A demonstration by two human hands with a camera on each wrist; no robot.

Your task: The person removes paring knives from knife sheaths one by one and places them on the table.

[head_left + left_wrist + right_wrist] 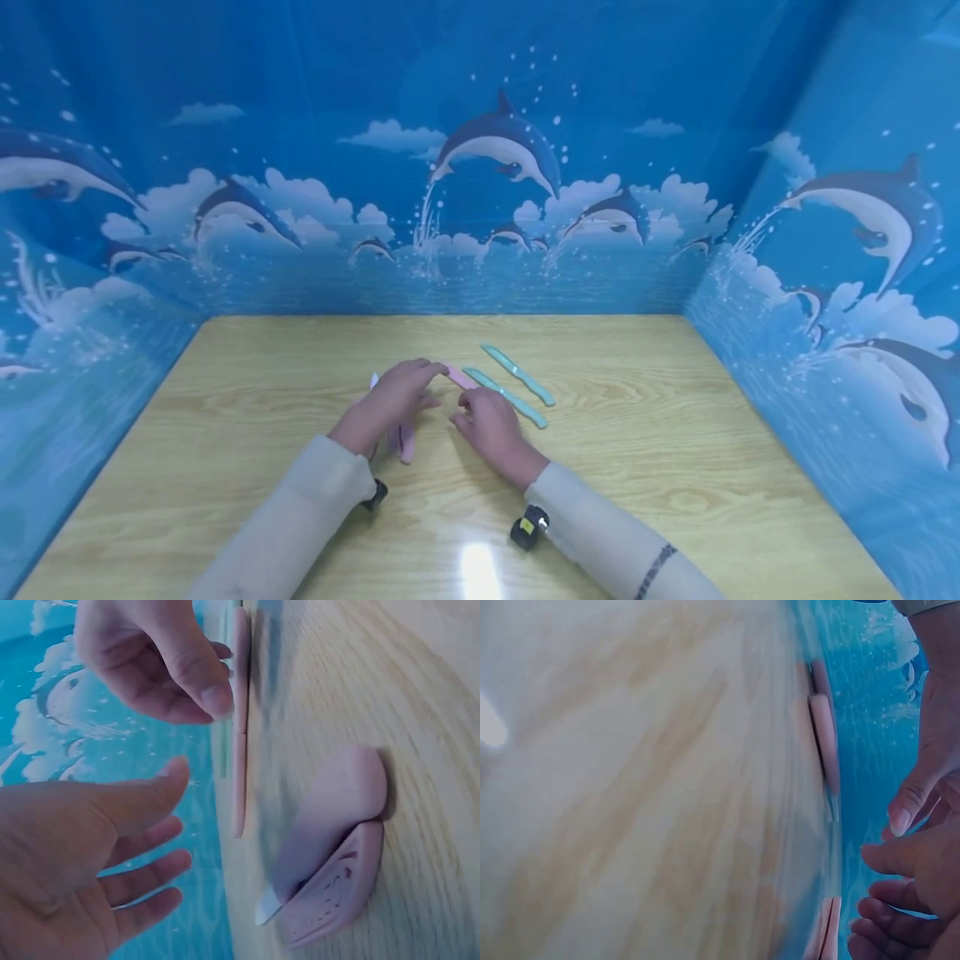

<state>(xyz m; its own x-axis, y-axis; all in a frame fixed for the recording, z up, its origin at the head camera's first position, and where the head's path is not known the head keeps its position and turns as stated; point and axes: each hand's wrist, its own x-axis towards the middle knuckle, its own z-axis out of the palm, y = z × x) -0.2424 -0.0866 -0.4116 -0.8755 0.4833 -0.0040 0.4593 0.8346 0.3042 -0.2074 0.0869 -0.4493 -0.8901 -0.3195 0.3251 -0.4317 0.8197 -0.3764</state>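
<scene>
On the table, a slim pink knife (460, 377), with a seam across its length in the left wrist view, lies between the two hands. My left hand (401, 393) hovers by its far end with fingers extended and apart, holding nothing. My right hand (491, 423) is at its near end, fingers loosely bent, thumb tip close beside the knife in the left wrist view. Under the left wrist lie a pink-handled knife (334, 806) with a whitish blade (265, 906) and, against it, a pink piece with a cut-out pattern (337, 889).
Two light green knives (519, 375) lie slanted and roughly parallel just right of the pink one. The wood-grain table (660, 467) is bordered at the back and sides by a blue dolphin-print curtain (315, 275). Dark cameras (529, 527) are strapped to both wrists.
</scene>
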